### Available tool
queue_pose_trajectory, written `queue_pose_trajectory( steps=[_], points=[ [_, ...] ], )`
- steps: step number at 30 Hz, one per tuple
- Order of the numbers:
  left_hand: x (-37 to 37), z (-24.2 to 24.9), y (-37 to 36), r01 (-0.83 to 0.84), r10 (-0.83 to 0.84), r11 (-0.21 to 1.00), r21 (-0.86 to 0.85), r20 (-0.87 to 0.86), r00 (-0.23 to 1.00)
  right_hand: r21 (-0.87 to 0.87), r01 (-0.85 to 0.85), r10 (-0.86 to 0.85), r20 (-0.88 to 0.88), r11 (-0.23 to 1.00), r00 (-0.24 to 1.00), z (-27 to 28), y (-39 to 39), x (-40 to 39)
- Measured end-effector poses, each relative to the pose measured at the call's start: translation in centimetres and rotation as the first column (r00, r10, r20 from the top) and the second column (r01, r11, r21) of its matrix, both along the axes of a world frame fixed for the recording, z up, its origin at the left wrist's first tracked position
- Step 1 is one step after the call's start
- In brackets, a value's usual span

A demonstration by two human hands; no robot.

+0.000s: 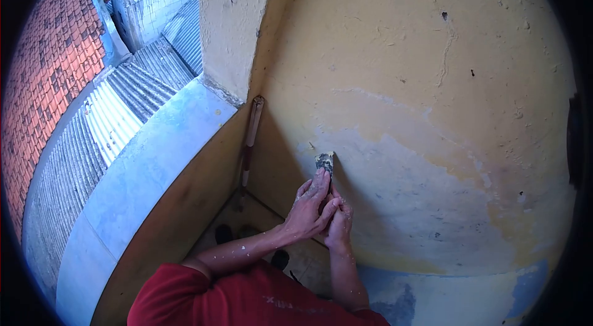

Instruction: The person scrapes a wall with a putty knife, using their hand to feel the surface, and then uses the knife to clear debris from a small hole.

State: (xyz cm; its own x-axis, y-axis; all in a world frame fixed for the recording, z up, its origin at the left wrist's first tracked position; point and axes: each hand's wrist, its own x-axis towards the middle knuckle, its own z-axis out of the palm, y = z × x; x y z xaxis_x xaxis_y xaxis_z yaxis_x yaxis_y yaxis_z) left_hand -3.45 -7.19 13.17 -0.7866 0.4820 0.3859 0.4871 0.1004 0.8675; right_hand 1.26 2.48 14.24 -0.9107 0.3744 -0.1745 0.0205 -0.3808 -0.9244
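Observation:
A paint scraper (325, 161), its blade dark and crusted, presses its edge against the yellow wall (395, 66) beside a pale area where the paint is off. My right hand (339, 222) is closed around the handle, which is mostly hidden by the fingers. Over it, my left hand (307, 207) also grips the tool, with its fingertips pressed on the base of the blade. White flecks dot both forearms. Loose bits cling near the blade's edge.
A pole (251, 128) leans in the corner on the left. Beside me runs a low parapet with a pale blue top (160, 159); beyond it lie a corrugated roof (117, 110) and a red tiled roof (58, 42). Floor tiles show below my arms.

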Motion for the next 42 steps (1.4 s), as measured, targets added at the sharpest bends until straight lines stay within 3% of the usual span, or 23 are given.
queue_pose_trajectory(
  steps=[2, 3, 6, 7, 11, 16, 19, 20, 23, 26, 28, 32, 36, 38, 40, 42],
  points=[
    [-0.9, -0.7, 0.0, -0.057, 0.056, 0.997, 0.042, 0.039, 0.998, 0.110, -0.047, 0.057, -0.090, 0.993, 0.994, -0.2, -1.2, -1.8],
    [-1.5, -0.8, -0.2, -0.116, 0.110, 0.990, 0.085, 0.064, 0.992, 0.244, -0.068, 0.101, -0.126, 0.967, 0.987, -1.1, -1.4, -2.5],
    [-1.3, -0.8, -0.9, -0.008, 0.003, 0.998, 0.069, 0.067, 0.998, 0.195, 0.021, -0.004, -0.086, 0.981, 0.996, -1.1, -1.9, -1.4],
    [-0.8, -0.3, -1.0, 0.060, -0.065, 0.997, 0.047, 0.099, 0.993, 0.096, 0.057, -0.046, -0.105, 0.994, 0.993, -0.7, -1.9, -0.6],
    [-0.4, -1.8, 0.0, -0.043, 0.023, 0.988, 0.150, 0.135, 0.991, 0.147, 0.041, -0.035, -0.045, 0.988, 0.998, -1.1, -1.0, -2.3],
    [-0.9, -1.8, -0.9, -0.027, 0.017, 0.997, 0.079, 0.124, 0.992, 0.212, -0.022, 0.038, -0.074, 0.977, 0.997, -1.9, -0.4, -1.8],
    [0.9, -2.2, -0.1, 0.119, -0.132, 0.987, 0.109, 0.129, 0.983, 0.044, 0.033, -0.030, -0.068, 0.998, 0.997, -1.4, 0.0, -0.4],
    [0.6, -2.5, 0.0, 0.113, -0.127, 0.987, 0.112, 0.134, 0.983, 0.047, 0.027, -0.024, -0.063, 0.999, 0.998, -1.8, 0.2, -1.0],
    [-1.7, -2.4, -0.7, -0.020, -0.011, 0.988, 0.153, 0.198, 0.980, 0.332, -0.028, 0.058, -0.082, 0.943, 0.995, -3.4, 0.0, -3.6],
    [-1.3, -2.4, -1.0, 0.020, -0.029, 0.997, 0.071, 0.127, 0.991, 0.304, -0.038, 0.044, -0.014, 0.952, 0.999, -2.0, -0.3, -2.4],
    [-0.6, -2.9, -0.5, 0.049, -0.063, 0.993, 0.104, 0.131, 0.989, 0.204, -0.014, 0.020, -0.030, 0.979, 0.999, -0.9, -0.8, -1.6],
    [-1.0, -3.1, -1.1, 0.063, -0.090, 0.987, 0.150, 0.183, 0.979, 0.264, 0.004, 0.004, -0.030, 0.965, 1.000, -1.0, -1.6, -2.4],
    [-1.3, -2.8, -1.6, 0.026, -0.040, 0.993, 0.115, 0.121, 0.992, 0.339, -0.001, 0.021, -0.055, 0.941, 0.998, -1.8, -1.7, -2.1],
    [0.1, -3.1, -1.1, 0.153, -0.172, 0.976, 0.154, 0.116, 0.978, 0.244, 0.061, -0.042, -0.083, 0.968, 0.996, -1.8, -1.2, -0.5],
    [0.2, -2.9, -0.7, 0.145, -0.165, 0.977, 0.154, 0.122, 0.979, 0.315, 0.042, -0.028, -0.051, 0.948, 0.998, -1.9, -0.7, -0.9],
    [-1.4, -3.0, -1.2, 0.036, -0.061, 0.984, 0.172, 0.145, 0.988, 0.316, 0.004, 0.020, -0.073, 0.949, 0.997, -1.6, -1.5, -2.8]
  ],
)
